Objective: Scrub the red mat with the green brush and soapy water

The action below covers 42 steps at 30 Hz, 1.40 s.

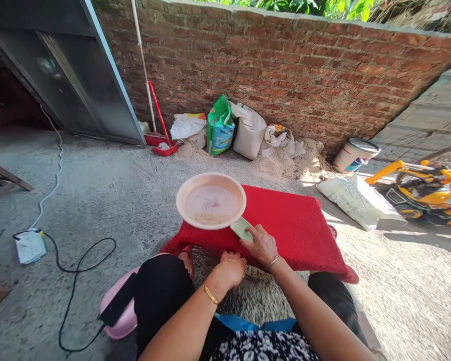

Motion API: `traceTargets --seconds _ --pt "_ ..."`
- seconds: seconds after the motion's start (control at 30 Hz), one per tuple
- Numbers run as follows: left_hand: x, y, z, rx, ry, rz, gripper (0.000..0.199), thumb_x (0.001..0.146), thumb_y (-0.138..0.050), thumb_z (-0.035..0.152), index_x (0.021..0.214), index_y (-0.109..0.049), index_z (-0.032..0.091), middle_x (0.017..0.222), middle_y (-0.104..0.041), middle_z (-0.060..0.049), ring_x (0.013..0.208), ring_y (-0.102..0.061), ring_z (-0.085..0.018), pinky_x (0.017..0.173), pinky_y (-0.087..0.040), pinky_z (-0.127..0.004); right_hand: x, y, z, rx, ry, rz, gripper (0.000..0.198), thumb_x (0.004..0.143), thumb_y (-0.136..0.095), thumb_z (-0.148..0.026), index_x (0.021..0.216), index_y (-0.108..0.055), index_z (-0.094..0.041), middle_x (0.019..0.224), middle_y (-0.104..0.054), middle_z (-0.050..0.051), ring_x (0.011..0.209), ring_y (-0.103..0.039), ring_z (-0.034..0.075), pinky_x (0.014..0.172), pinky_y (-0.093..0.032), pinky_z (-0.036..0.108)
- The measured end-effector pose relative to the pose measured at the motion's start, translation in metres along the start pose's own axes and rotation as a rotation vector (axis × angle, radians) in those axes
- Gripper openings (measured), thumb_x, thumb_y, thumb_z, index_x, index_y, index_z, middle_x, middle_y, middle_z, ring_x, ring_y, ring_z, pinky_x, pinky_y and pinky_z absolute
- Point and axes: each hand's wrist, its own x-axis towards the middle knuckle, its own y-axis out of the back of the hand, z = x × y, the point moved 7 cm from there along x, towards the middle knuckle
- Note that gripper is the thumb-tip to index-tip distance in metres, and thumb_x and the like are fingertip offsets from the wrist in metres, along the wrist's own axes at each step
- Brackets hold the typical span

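Head view: right hand (pixel 263 245) closed on the near end of a pale green flat piece (pixel 240 228), which slants away to the left; its far end meets the near-right rim of the basin, whether under or against it cannot be told. Left hand (pixel 231 269) curled with knuckles up, beside the near edge of the counter; its fingertips are hidden, so cannot tell whether anything is held. Gold bracelet (pixel 210 293) on left wrist, silver bangle (pixel 272 261) on right. Peach basin (pixel 179 203) sits upright on the left end of the red-covered counter (pixel 289 215); contents: cloudy liquid, tan grainy matter toward the near side, a small pinkish spot near the middle. Lower left: pink plastic item (pixel 122 328) by the person's left knee; farther left, white box (pixel 30 246) with black cable (pixel 77 271) on the floor. Beyond the counter: green bag (pixel 220 128) and white sack (pixel 250 133) against the brick wall (pixel 248 60); red dustpan (pixel 167 150) to their left; bucket (pixel 355 155) and yellow toy vehicle (pixel 428 188) to their right.
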Motion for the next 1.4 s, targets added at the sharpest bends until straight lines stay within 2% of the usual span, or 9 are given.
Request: traceTargets --seconds 0.17,0.27,0.43,0.53,0.77,1.03,1.13,1.23,1.4 --pt "-0.005 0.0 0.003 -0.039 -0.014 0.032 0.03 0.088 -0.045 0.018 0.112 -0.063 0.015 0.118 -0.063 -0.014 0.112 -0.057 -0.027 0.098 -0.041 -0.045 -0.011 0.013 0.082 -0.084 -0.301 0.023 0.04 0.083 -0.056 -0.054 0.11 -0.061 -0.024 0.098 -0.063 0.01 0.095 -0.061 0.027 0.07 -0.041 0.031" --pt "-0.006 0.001 0.004 -0.048 -0.02 0.043 0.03 0.088 -0.045 0.018 0.111 -0.063 0.015 0.117 -0.063 -0.014 0.112 -0.057 -0.027 0.097 -0.041 -0.045 -0.017 0.017 0.113 0.063 -0.477 0.011 0.042 0.081 -0.054 -0.06 0.102 -0.061 -0.024 0.094 -0.066 0.009 0.088 -0.063 0.026 0.066 -0.04 0.031" --pt "-0.004 0.002 0.003 -0.027 -0.024 0.031 0.028 0.086 -0.047 0.018 0.109 -0.064 0.015 0.114 -0.065 -0.014 0.108 -0.06 -0.027 0.092 -0.044 -0.044 0.012 0.002 0.088 0.47 -0.517 0.072 0.038 0.075 -0.054 -0.061 0.075 -0.058 -0.023 0.069 -0.064 0.002 0.072 -0.062 0.021 0.059 -0.038 0.026" --pt "-0.002 0.003 0.0 -0.015 -0.014 0.028 0.029 0.087 -0.047 0.018 0.109 -0.064 0.015 0.114 -0.065 -0.015 0.108 -0.06 -0.028 0.09 -0.045 -0.043 0.04 -0.011 0.062 0.616 -0.511 0.115 0.038 0.072 -0.056 -0.06 0.069 -0.056 -0.022 0.067 -0.064 0.002 0.071 -0.061 0.02 0.056 -0.039 0.025" --pt "-0.003 0.004 -0.003 -0.021 -0.009 0.023 0.028 0.086 -0.049 0.02 0.109 -0.064 0.015 0.115 -0.064 -0.015 0.107 -0.06 -0.028 0.089 -0.044 -0.043 0.067 -0.037 0.025 0.728 -0.461 -0.075 0.025 0.079 -0.056 -0.042 0.08 -0.062 -0.018 0.077 -0.067 0.005 0.057 -0.059 0.015 0.047 -0.042 0.024" --pt "0.006 0.0 -0.005 -0.025 0.011 -0.01 0.028 0.084 -0.053 0.019 0.108 -0.066 0.016 0.114 -0.065 -0.017 0.106 -0.061 -0.029 0.088 -0.045 -0.043 0.08 -0.053 0.038 0.777 -0.443 -0.084 0.022 0.071 -0.06 -0.028 0.091 -0.063 -0.02 0.066 -0.063 -0.002 0.051 -0.056 0.013 0.048 -0.043 0.023" --pt "0.009 0.0 -0.003 -0.033 0.013 -0.013 0.028 0.085 -0.051 0.019 0.109 -0.066 0.015 0.113 -0.065 -0.017 0.106 -0.061 -0.029 0.089 -0.044 -0.044 0.074 -0.05 0.061 0.81 -0.48 -0.093 0.022 0.07 -0.06 -0.028 0.09 -0.062 -0.019 0.054 -0.055 -0.005 0.042 -0.05 0.012 0.042 -0.039 0.023" --pt "0.009 0.0 0.002 -0.048 -0.001 -0.003 0.03 0.087 -0.047 0.019 0.11 -0.065 0.014 0.114 -0.064 -0.017 0.108 -0.059 -0.028 0.093 -0.042 -0.045 0.053 -0.033 0.106 0.831 -0.539 -0.065 0.024 0.069 -0.058 -0.029 0.09 -0.061 -0.019 0.048 -0.049 -0.007 0.039 -0.047 0.012 0.039 -0.036 0.023" --pt "0.005 -0.002 0.014 -0.082 -0.051 0.01 0.03 0.087 -0.046 0.021 0.11 -0.065 0.015 0.115 -0.063 -0.014 0.112 -0.056 -0.027 0.1 -0.038 -0.045 -0.005 -0.003 0.235 0.796 -0.724 0.08 0.02 0.062 -0.063 -0.031 0.078 -0.062 -0.019 0.045 -0.05 -0.004 0.037 -0.046 0.014 0.039 -0.036 0.026"
